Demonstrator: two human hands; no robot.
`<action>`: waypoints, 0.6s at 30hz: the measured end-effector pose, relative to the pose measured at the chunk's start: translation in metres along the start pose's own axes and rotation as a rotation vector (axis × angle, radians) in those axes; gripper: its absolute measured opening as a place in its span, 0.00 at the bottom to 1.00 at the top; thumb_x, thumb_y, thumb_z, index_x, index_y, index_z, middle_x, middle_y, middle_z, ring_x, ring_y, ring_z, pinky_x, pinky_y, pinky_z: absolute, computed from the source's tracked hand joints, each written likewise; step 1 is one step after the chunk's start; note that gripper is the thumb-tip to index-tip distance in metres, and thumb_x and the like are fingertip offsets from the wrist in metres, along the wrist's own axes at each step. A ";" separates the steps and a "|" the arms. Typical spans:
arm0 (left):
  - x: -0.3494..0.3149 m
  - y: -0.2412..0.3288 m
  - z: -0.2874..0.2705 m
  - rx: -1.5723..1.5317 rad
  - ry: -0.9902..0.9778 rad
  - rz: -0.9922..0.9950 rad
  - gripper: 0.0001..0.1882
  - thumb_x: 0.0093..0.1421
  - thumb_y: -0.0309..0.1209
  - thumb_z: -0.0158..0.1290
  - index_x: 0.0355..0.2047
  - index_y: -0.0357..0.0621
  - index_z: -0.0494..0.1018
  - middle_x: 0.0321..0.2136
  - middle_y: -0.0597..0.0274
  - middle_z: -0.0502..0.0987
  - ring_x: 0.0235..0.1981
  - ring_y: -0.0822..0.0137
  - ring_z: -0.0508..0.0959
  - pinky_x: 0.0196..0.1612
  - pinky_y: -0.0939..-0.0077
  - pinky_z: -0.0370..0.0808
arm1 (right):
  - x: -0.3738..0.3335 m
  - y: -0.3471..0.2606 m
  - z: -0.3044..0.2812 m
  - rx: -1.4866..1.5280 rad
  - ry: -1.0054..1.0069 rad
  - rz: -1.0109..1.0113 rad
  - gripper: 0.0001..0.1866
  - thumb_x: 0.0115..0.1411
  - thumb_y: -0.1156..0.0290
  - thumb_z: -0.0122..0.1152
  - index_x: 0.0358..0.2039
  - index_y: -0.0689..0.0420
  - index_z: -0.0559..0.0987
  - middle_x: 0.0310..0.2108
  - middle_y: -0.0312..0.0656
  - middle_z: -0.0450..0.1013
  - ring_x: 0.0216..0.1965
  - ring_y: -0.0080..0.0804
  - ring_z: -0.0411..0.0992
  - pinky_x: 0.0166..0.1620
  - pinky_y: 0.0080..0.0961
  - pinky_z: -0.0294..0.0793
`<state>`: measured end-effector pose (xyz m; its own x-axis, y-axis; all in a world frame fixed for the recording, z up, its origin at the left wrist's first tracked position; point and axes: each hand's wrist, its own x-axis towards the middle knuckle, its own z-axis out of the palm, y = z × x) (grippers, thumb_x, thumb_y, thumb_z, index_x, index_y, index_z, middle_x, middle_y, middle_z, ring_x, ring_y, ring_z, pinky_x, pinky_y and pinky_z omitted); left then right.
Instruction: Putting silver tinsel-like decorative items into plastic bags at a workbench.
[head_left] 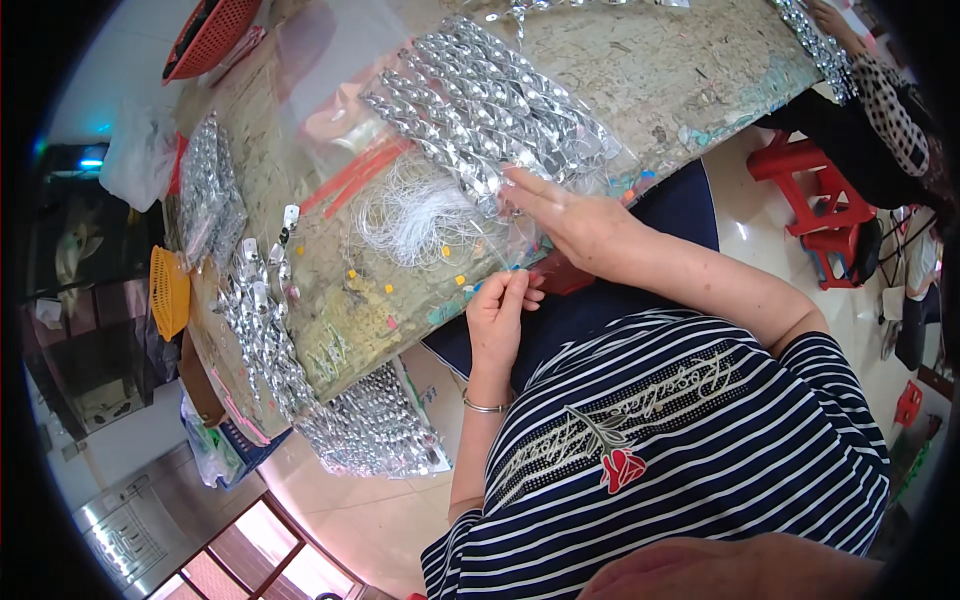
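Fingers of our left hand [498, 318] are closed together in a pinch at the near edge of the table [690, 110]; whether a strand lies between them we cannot tell. We stretch the fingers of our right hand [590, 232] at the near end of the silver twists [490, 100], the thumb hidden from us, so we cannot tell if they grip. Around our 2 hands, largest is that worn, stained table; next, our striped shirt [690, 450]. To our right, off the table, we see a red stool [795, 170]. Those silver twists lie slantwise on the table before us, and a silver pile [258, 320] lies at its left end. White thread [415, 218] lies tangled just beside the twists, near both hands. Beyond the thread are red strips [360, 175]. We wear a bracelet [485, 406] on our left wrist. Smallest are orange bits [389, 288] scattered near the thread.
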<state>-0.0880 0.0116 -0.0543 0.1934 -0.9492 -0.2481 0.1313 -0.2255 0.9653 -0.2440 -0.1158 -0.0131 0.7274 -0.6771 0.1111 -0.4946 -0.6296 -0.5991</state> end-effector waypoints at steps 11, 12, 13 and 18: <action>-0.002 0.001 -0.001 0.025 0.002 -0.007 0.11 0.67 0.30 0.48 0.35 0.34 0.76 0.33 0.58 0.80 0.29 0.74 0.78 0.31 0.82 0.75 | 0.008 0.009 0.013 -0.110 -0.008 -0.054 0.32 0.54 0.77 0.55 0.61 0.53 0.63 0.65 0.40 0.59 0.43 0.45 0.76 0.39 0.37 0.78; -0.002 0.001 0.000 0.003 0.002 -0.005 0.11 0.67 0.30 0.48 0.35 0.34 0.76 0.33 0.58 0.80 0.29 0.74 0.78 0.30 0.82 0.75 | 0.009 0.002 0.014 -0.089 0.043 -0.073 0.31 0.53 0.77 0.55 0.60 0.53 0.66 0.64 0.39 0.60 0.39 0.44 0.77 0.37 0.37 0.78; -0.001 0.002 0.000 0.003 0.000 -0.004 0.11 0.67 0.30 0.48 0.35 0.34 0.76 0.33 0.58 0.80 0.29 0.74 0.78 0.30 0.82 0.75 | 0.010 -0.001 0.015 -0.069 0.094 -0.091 0.30 0.52 0.77 0.56 0.58 0.53 0.68 0.64 0.39 0.61 0.34 0.42 0.78 0.34 0.37 0.79; 0.000 0.001 0.000 0.055 -0.007 0.001 0.11 0.68 0.30 0.48 0.35 0.34 0.76 0.33 0.58 0.80 0.29 0.74 0.78 0.31 0.82 0.75 | 0.019 -0.003 0.005 -0.129 -0.115 -0.082 0.30 0.54 0.76 0.54 0.60 0.51 0.66 0.64 0.40 0.61 0.35 0.43 0.77 0.36 0.35 0.78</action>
<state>-0.0873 0.0110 -0.0532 0.1871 -0.9509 -0.2465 0.0772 -0.2359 0.9687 -0.2268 -0.1249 -0.0128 0.8137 -0.5782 0.0599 -0.4829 -0.7297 -0.4842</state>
